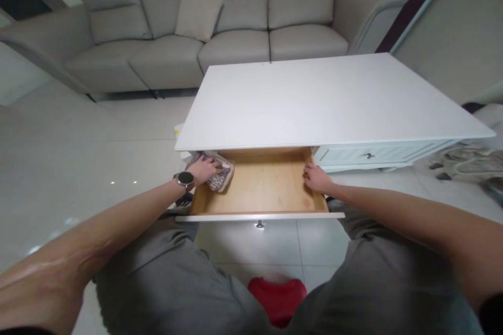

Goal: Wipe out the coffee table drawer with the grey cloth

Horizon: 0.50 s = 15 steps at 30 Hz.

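A wooden drawer (pixel 267 183) with a white front is pulled out of the white coffee table (pixel 322 99). In its left end lies a soft packet (pixel 225 177) with a brown-and-white pattern, seemingly in clear plastic. My left hand (pixel 203 169), with a watch (pixel 185 179) on the wrist, grips this packet from above; the thumb is hidden. At the opposite side, my right hand (pixel 315 178) has its fingers curled over the drawer's right wall. A small metal knob (pixel 260 224) sits on the drawer front.
Behind the table stands a long grey sofa (pixel 236 47) with a beige cushion (pixel 199 14). A second, closed drawer (pixel 365 154) is to the right. Something red (pixel 277 298) shows between my knees. Bundled fabric items (pixel 467 165) lie on the floor at far right.
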Each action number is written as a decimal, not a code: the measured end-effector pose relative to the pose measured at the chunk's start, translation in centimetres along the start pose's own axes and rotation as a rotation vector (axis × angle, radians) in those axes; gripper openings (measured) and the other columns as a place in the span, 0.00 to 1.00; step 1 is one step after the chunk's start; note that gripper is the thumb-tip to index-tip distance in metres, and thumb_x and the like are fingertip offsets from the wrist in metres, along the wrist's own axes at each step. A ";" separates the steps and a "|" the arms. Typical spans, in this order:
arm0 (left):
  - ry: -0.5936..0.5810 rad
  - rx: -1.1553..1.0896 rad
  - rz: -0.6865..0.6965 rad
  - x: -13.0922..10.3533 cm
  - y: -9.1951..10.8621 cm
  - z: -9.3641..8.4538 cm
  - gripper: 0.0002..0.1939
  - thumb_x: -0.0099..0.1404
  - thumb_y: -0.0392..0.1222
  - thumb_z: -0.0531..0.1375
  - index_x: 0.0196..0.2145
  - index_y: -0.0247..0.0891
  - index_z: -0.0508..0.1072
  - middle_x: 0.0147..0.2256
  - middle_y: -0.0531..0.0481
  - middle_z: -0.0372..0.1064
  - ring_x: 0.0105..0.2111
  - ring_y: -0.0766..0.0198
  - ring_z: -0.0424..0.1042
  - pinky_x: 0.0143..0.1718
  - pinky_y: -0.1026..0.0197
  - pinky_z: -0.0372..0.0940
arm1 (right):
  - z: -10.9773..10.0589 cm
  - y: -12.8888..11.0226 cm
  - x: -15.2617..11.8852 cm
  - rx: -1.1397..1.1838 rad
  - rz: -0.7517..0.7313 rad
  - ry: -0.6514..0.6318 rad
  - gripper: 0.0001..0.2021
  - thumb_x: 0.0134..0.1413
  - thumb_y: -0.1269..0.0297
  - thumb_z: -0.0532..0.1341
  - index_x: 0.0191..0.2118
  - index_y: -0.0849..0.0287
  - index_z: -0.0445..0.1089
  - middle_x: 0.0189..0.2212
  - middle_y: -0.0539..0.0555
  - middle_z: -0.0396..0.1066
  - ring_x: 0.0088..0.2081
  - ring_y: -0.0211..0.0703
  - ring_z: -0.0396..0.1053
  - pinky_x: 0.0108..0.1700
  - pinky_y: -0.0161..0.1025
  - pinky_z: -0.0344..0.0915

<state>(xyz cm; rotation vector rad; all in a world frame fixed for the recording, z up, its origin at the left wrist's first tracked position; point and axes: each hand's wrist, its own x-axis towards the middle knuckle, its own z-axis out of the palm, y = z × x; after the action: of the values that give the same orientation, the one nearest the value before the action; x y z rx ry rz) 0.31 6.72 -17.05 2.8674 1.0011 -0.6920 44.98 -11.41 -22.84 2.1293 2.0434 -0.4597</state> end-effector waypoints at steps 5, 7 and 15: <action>-0.032 -0.092 -0.056 -1.2 -0.3 1.9 0.32 0.62 0.30 0.56 0.59 0.60 0.74 0.69 0.51 0.59 0.72 0.42 0.42 0.65 0.19 0.35 | 1.4 -0.3 0.5 0.022 0.045 0.108 0.15 0.59 0.71 0.54 0.42 0.62 0.78 0.49 0.62 0.72 0.49 0.51 0.67 0.56 0.42 0.60; -0.017 -0.074 -0.087 -0.8 0.3 2.3 0.31 0.61 0.34 0.58 0.60 0.57 0.74 0.69 0.48 0.58 0.72 0.40 0.42 0.64 0.16 0.32 | 1.3 -0.3 0.4 0.010 0.038 0.104 0.15 0.60 0.70 0.54 0.40 0.62 0.79 0.48 0.63 0.73 0.48 0.51 0.67 0.56 0.43 0.59; -0.033 -0.002 -0.260 1.3 2.2 1.6 0.28 0.63 0.32 0.55 0.60 0.42 0.73 0.63 0.35 0.66 0.68 0.37 0.51 0.61 0.11 0.27 | 0.7 -0.6 0.2 -0.059 0.059 0.085 0.15 0.62 0.67 0.54 0.40 0.63 0.79 0.46 0.64 0.73 0.48 0.53 0.67 0.55 0.43 0.61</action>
<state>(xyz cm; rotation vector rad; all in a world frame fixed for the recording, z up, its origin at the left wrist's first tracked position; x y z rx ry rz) 1.90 5.50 -19.32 2.7412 1.3839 -0.7482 44.27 -11.40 -23.48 2.2030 2.0048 -0.3020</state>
